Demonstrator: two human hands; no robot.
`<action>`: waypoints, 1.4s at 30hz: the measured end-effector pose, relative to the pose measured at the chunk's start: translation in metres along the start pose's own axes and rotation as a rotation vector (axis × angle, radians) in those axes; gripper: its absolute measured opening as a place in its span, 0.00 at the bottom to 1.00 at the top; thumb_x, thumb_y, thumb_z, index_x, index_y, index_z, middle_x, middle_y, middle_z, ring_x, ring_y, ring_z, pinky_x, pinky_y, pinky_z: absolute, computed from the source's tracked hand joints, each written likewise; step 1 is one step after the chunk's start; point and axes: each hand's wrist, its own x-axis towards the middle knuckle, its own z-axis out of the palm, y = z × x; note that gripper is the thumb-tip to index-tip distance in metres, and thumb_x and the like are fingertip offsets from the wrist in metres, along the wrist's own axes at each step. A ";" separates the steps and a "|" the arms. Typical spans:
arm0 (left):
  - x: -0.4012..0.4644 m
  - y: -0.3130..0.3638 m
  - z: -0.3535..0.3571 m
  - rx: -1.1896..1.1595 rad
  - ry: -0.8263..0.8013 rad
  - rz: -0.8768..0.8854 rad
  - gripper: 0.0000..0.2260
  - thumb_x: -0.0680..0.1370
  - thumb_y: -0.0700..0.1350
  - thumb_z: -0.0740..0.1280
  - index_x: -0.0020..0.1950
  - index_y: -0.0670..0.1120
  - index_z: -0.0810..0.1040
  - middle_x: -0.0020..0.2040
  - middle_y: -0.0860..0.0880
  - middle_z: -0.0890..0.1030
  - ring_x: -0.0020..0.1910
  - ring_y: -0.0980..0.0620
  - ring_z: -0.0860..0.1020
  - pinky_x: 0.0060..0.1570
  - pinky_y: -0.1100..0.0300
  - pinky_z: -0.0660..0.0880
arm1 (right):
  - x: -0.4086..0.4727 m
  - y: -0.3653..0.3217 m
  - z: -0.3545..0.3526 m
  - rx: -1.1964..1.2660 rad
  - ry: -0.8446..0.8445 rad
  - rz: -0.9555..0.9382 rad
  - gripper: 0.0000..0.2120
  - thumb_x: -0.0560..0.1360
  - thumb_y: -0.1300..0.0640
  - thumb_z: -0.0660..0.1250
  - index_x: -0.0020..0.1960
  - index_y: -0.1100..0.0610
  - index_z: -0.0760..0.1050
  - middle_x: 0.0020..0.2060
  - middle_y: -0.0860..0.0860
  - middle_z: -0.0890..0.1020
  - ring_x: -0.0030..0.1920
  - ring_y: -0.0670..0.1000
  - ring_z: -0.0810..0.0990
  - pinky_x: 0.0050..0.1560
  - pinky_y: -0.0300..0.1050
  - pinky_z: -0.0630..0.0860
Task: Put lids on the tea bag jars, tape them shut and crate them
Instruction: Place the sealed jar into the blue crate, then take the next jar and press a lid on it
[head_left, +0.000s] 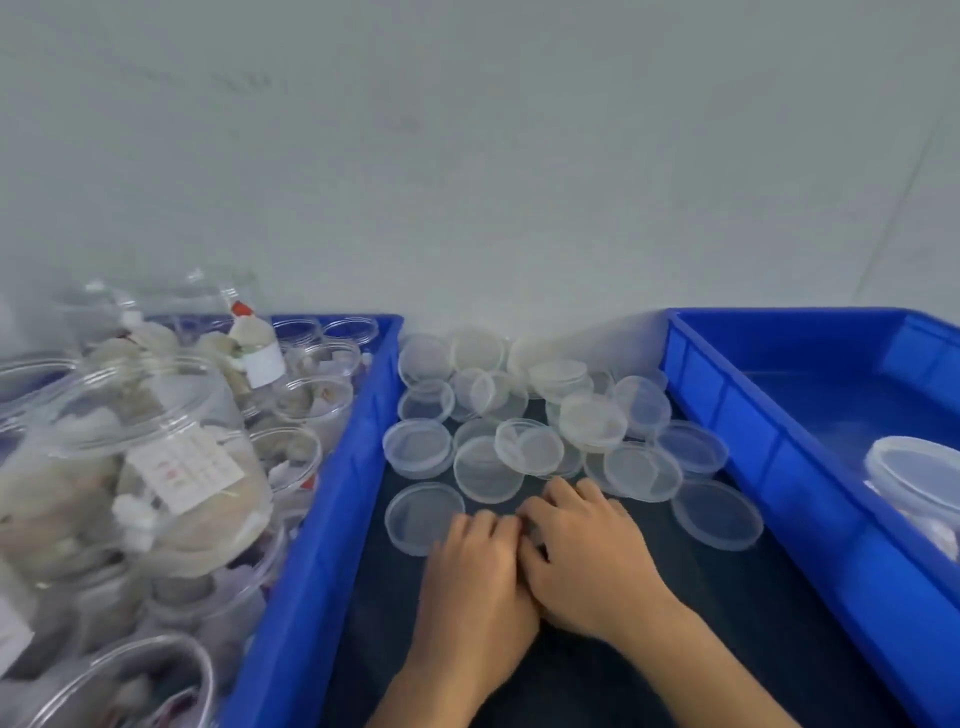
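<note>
Clear glossy plastic lids (529, 446), glossy blue plastic crate (810, 441), transparent plastic jars (156, 457), dark matt tabletop (727, 613)

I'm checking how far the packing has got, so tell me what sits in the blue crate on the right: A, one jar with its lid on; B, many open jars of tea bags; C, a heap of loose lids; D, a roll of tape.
A: the right blue crate holds a single lidded jar at the frame's edge, while the loose lids lie on the dark mat between the crates.
</note>
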 end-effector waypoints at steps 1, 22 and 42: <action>-0.001 -0.003 0.004 -0.001 0.005 0.005 0.12 0.82 0.47 0.59 0.63 0.57 0.75 0.58 0.59 0.76 0.59 0.54 0.71 0.59 0.54 0.72 | 0.000 -0.002 0.006 -0.025 0.032 0.012 0.16 0.81 0.43 0.52 0.58 0.43 0.77 0.55 0.42 0.75 0.57 0.49 0.70 0.55 0.49 0.71; -0.051 0.015 -0.111 0.040 0.535 -0.210 0.26 0.74 0.44 0.54 0.65 0.45 0.83 0.57 0.48 0.84 0.54 0.44 0.84 0.51 0.49 0.83 | 0.046 -0.124 -0.049 0.956 0.173 -0.415 0.13 0.82 0.45 0.64 0.65 0.42 0.80 0.57 0.35 0.80 0.61 0.39 0.79 0.60 0.38 0.76; -0.085 -0.020 -0.174 0.015 0.910 -0.355 0.26 0.75 0.38 0.71 0.70 0.55 0.75 0.62 0.55 0.63 0.56 0.51 0.71 0.49 0.69 0.66 | 0.044 -0.185 -0.073 0.914 0.080 -0.724 0.34 0.72 0.49 0.80 0.72 0.35 0.68 0.63 0.38 0.78 0.63 0.47 0.79 0.60 0.52 0.81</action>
